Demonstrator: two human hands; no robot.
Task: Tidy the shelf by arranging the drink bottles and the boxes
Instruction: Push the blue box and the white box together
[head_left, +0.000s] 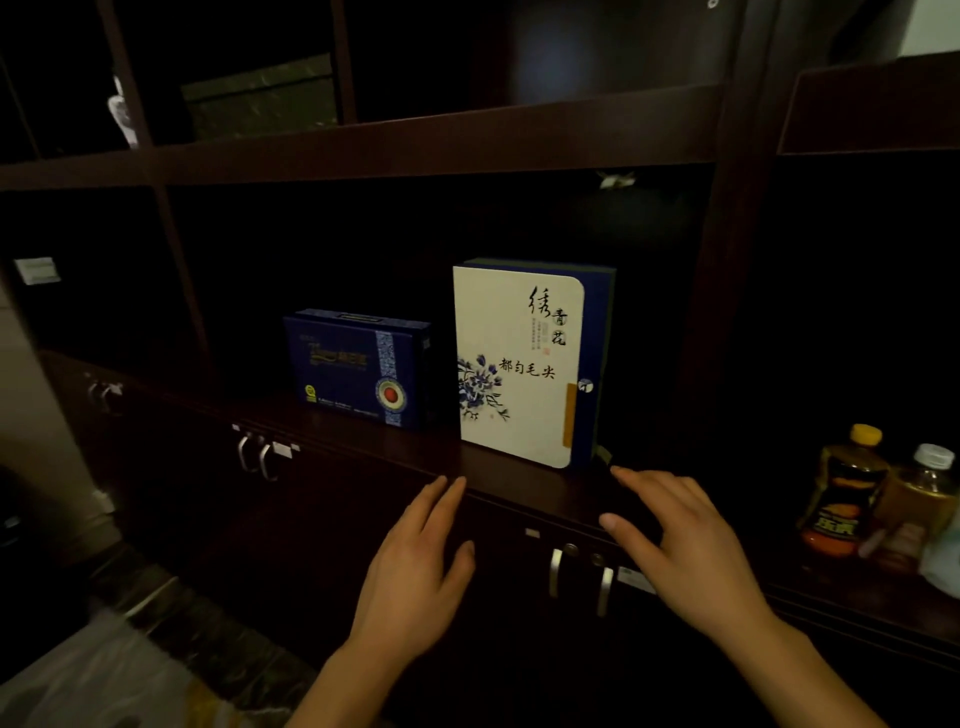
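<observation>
The left hand (421, 561) and right hand (675, 535) are held empty, fingers straight and loose, at the near edge of the shelf (498, 480). The white box (514, 364), stood upright, is seen just beyond the fingertips, nearer the right hand, with the blue box (358, 369) to its left.

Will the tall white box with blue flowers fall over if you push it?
Probably, if pushed high: the tall white box with blue flowers stands upright on a narrow edge. It looks like stiff card, so it likely won't bend.

On the shelf (524, 486) the low box (358, 369) stands left of the tall box (519, 364) (bottles (844, 488) far right).
</observation>
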